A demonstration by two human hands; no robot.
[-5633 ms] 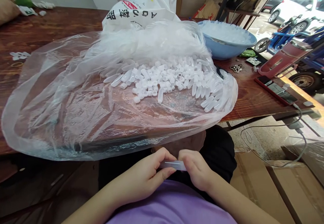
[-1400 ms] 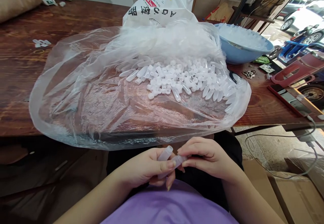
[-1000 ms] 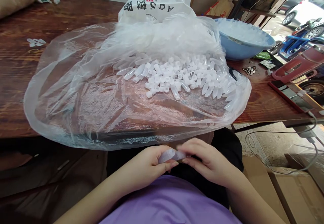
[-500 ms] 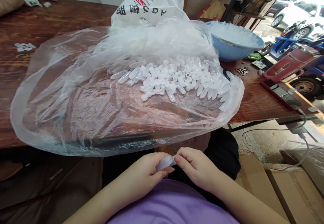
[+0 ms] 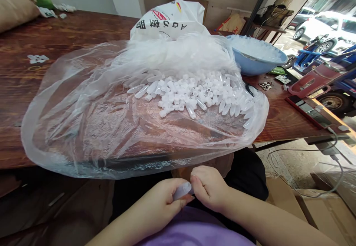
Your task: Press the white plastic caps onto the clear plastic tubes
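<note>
Curling round tilted tube (image 5: 181, 192) (left fingers (image 5: 177, 205)).

left hand (image 5: 169, 198) and right hand (image 5: 210, 188) close together, fingers (image 5: 204, 172) curled, forearms (image 5: 126, 220) angled inward

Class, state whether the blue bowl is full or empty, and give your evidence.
Full: whitish pieces fill the blue bowl to its rim, hiding the bottom.

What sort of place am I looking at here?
Probably a small workshop open to the outdoors: a plastic bag of small pale parts lies on a wooden table, a blue bowl holds more whitish pieces, and a white car shows outside.
</note>
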